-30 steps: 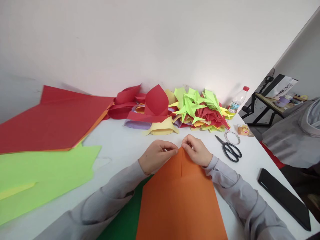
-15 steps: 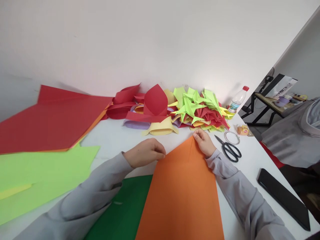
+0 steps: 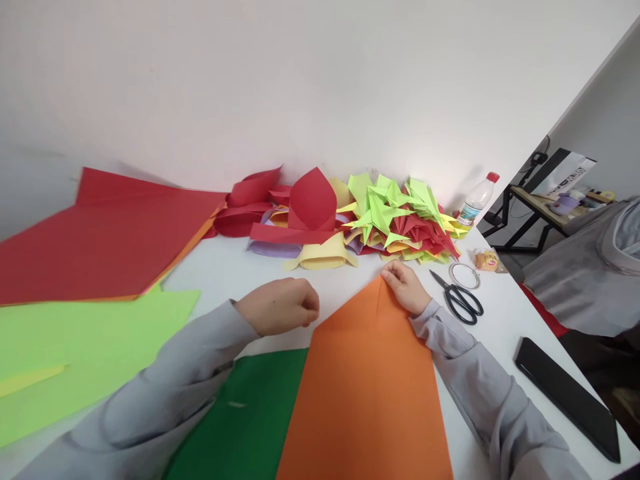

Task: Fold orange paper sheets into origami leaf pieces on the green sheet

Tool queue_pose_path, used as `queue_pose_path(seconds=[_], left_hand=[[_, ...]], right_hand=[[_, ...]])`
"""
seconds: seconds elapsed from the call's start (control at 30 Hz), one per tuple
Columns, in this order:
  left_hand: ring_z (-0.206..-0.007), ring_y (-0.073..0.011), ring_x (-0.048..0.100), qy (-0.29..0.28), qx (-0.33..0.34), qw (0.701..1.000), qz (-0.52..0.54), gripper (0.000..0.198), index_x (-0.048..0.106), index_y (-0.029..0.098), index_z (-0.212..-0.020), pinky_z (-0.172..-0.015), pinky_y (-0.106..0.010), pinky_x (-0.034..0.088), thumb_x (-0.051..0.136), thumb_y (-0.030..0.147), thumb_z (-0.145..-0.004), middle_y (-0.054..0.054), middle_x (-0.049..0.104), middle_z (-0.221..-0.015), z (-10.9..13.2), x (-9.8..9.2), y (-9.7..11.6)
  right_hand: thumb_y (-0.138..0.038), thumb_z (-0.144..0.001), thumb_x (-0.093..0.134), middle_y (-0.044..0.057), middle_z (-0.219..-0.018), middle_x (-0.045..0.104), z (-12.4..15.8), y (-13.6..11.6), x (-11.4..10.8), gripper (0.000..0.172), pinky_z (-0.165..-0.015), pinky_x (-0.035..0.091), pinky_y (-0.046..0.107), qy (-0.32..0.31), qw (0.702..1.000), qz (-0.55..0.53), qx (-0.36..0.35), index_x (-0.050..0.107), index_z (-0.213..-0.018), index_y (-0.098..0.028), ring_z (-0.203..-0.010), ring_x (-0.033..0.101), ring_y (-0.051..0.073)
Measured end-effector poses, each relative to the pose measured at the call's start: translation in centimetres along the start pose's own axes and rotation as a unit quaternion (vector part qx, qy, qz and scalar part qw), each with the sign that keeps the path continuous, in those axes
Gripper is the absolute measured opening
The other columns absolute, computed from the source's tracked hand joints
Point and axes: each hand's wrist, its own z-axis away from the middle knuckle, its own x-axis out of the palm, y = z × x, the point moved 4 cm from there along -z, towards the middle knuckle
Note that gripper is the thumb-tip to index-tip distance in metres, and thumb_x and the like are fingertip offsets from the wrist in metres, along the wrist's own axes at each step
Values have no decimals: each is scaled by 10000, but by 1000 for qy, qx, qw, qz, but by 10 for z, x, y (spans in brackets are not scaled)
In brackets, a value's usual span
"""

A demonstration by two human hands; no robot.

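Observation:
A large sheet of orange paper (image 3: pixel 367 393) lies before me, its top end folded to a slanted edge. My right hand (image 3: pixel 406 288) pinches the upper tip of this sheet. Just off the slanted edge's lower left end, my left hand (image 3: pixel 281 307) hovers with its fingers curled in and nothing visible in them. A sheet of dark green paper (image 3: pixel 250 407) shows under the orange one, partly hidden by my left sleeve. Black-handled scissors (image 3: pixel 460 300) lie to the right of my right hand.
Red paper (image 3: pixel 115 240) and light green sheets (image 3: pixel 100 347) spread at the left. Folded red paper shapes (image 3: pixel 313 207) and light green pointed shapes (image 3: pixel 383 213) pile by the wall. At right are a bottle (image 3: pixel 475 200), a tape roll (image 3: pixel 464 275) and a black flat object (image 3: pixel 567 399).
My left hand has moved a little left, away from the orange paper's slanted edge, with fingers more curled. My right hand and the sheet's tip have shifted slightly left and down.

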Motion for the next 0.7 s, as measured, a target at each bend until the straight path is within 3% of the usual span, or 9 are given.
queue_pose_path(seconds=[0.1,0.17,0.23,0.33,0.43,0.53,0.63,0.7], left_hand=[[-666,-197,593,103,24,993,50,345,622,198,-646,-611,-274,404,414,454,-746,-34,679,-691,-6,2,7],[-699,-188,610,88,70,985,134,390,651,193,-798,-636,-263,434,452,521,-729,-31,702,-801,-11,13,15],[-669,-176,604,59,94,975,194,397,649,179,-792,-616,-254,447,457,520,-720,-27,697,-775,-15,24,20],[-616,-168,577,95,91,976,174,369,609,177,-634,-578,-253,437,422,477,-742,-14,651,-634,-18,29,19],[-631,-173,608,135,67,981,123,349,626,185,-667,-590,-257,458,400,427,-777,-9,675,-661,-21,27,11],[-671,-212,634,168,40,983,70,306,640,180,-713,-634,-309,484,407,362,-793,-40,692,-700,-23,25,5],[-954,-297,619,212,41,976,26,301,653,128,-916,-845,-425,467,409,269,-810,-142,692,-999,-24,28,8],[-1149,-310,528,235,76,969,-21,340,623,110,-1062,-965,-456,409,398,191,-821,-165,600,-1239,-23,35,16]], right_hand=[[-354,-816,494,-39,-673,511,8,-13,16,159,-646,404,259,-44,999,-8,-9,509,-781,-199,-626,474,124],[-370,-830,496,-34,-694,532,12,-22,25,182,-648,409,251,-72,997,-21,-14,528,-807,-192,-634,480,118],[-376,-839,500,-30,-709,545,14,-28,27,197,-640,411,240,-84,996,-27,-7,540,-826,-183,-635,483,111],[-364,-885,455,-24,-717,564,13,-28,21,221,-609,403,218,-98,994,37,44,552,-851,-168,-625,491,100],[-364,-912,447,-16,-713,598,12,-23,15,265,-588,388,204,-151,963,199,100,580,-798,-165,-635,519,97],[-356,-867,542,-8,-695,630,15,-24,13,237,-587,380,210,-183,934,286,116,605,-731,-172,-641,550,110],[-327,-828,585,35,-770,676,19,-30,15,166,-630,395,245,-162,918,341,125,635,-770,-180,-718,604,160],[-328,-825,577,80,-827,693,22,-34,17,167,-658,408,279,-141,905,378,135,646,-823,-176,-782,632,210]])
